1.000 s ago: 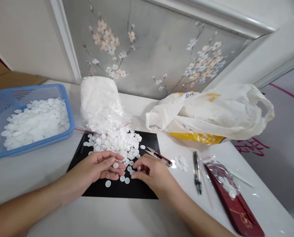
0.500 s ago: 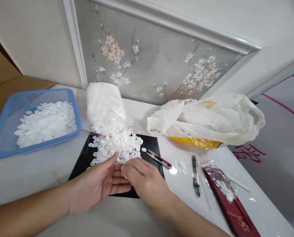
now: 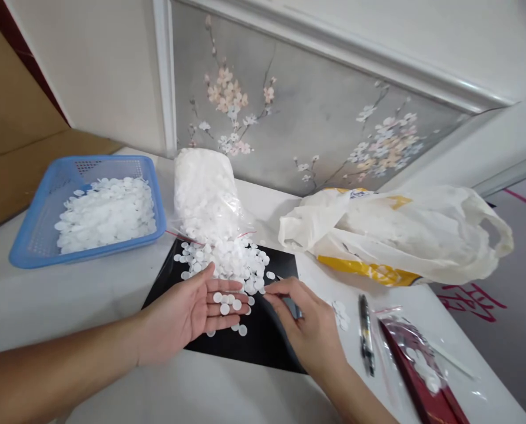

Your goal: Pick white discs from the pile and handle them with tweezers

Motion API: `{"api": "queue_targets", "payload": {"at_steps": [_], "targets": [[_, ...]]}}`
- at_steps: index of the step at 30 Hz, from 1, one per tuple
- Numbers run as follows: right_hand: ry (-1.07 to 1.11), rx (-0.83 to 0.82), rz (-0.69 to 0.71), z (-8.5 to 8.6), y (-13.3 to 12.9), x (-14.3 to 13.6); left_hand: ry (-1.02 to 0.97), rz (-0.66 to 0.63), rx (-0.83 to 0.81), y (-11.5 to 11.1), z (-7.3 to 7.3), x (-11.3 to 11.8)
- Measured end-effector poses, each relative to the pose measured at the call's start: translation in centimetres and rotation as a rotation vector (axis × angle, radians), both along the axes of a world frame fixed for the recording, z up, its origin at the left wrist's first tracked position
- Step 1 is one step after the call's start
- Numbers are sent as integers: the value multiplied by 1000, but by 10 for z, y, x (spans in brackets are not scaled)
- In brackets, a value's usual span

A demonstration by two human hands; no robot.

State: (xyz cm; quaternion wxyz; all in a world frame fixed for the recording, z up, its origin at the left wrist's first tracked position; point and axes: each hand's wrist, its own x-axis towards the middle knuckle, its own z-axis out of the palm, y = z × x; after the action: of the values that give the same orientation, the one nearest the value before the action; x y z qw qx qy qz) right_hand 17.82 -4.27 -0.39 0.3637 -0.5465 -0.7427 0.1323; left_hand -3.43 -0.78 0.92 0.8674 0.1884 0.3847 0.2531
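Observation:
My left hand [image 3: 194, 306] is palm up with its fingers stretched out flat. Several small round white plastic discs [image 3: 224, 308] rest on those fingers. To the right, my right hand [image 3: 304, 318] pinches a white disc [image 3: 261, 290] between thumb and forefinger, beside the heap's right edge. The heap of discs [image 3: 227, 259] spills from a clear zip bag [image 3: 205, 191] onto a black mat [image 3: 263, 347]. A few loose discs [image 3: 242, 330] lie on the mat by my left fingertips. Thread snips are mostly hidden behind my right hand.
A blue plastic basket [image 3: 160, 206] of discs stands at the left. A white and yellow carrier bag [image 3: 395, 235] lies at the back right. Nearer are a small disc pile [image 3: 341, 315], a pen [image 3: 366, 335] and a small bag [image 3: 417, 353] on a red packet [image 3: 439, 406].
My hands have come apart, the right one moving right. The left hand has flattened, showing discs on its fingers. The view has shifted, so the surroundings sit further right.

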Motion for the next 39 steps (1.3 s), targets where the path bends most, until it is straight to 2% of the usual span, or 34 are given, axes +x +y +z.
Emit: {"api": "queue_targets", "payload": {"at_steps": [4, 8, 11, 14, 17, 19, 22, 25, 27, 29, 31, 32, 34, 36, 38, 39], "targets": [[22, -296, 36, -2, 5, 0, 36, -13, 49, 4, 1, 0], [10, -410, 110, -7, 2, -11, 184, 20, 243, 8, 4, -7], [-19, -402, 129, -12, -2, -19, 310, -56, 379, 14, 9, -15], [-31, -388, 120, -13, -6, -25, 440, -281, 515, 17, 14, -21], [-4, -385, 128, -11, -7, -26, 680, -517, 807, 15, 16, -24], [2, -378, 151, -10, -7, -25, 848, -614, 1037, 12, 16, -22], [6, -361, 174, -12, -8, -22, 921, -706, 1186, 8, 13, -18], [-2, -238, 180, -17, -7, -18, 886, -775, 1251, 8, 6, -16], [14, -173, 196, -17, -5, -15, 857, -766, 1342, 8, 0, -17], [95, -220, 197, -14, -3, -11, 836, -734, 1407, 8, -4, -18], [203, -340, 149, -8, -1, -7, 834, -677, 1364, 6, -3, -17], [242, -399, 120, -4, 1, -4, 821, -644, 1276, 6, -1, -16], [270, -484, 96, 1, 3, 0, 726, -575, 977, 6, 6, -14], [250, -531, 120, 2, 5, 3, 541, -484, 629, 7, 14, -12], [202, -554, 152, -1, 5, 2, 389, -387, 442, 10, 20, -11], [167, -548, 163, -3, 4, 1, 369, -346, 421, 11, 21, -11]]}}
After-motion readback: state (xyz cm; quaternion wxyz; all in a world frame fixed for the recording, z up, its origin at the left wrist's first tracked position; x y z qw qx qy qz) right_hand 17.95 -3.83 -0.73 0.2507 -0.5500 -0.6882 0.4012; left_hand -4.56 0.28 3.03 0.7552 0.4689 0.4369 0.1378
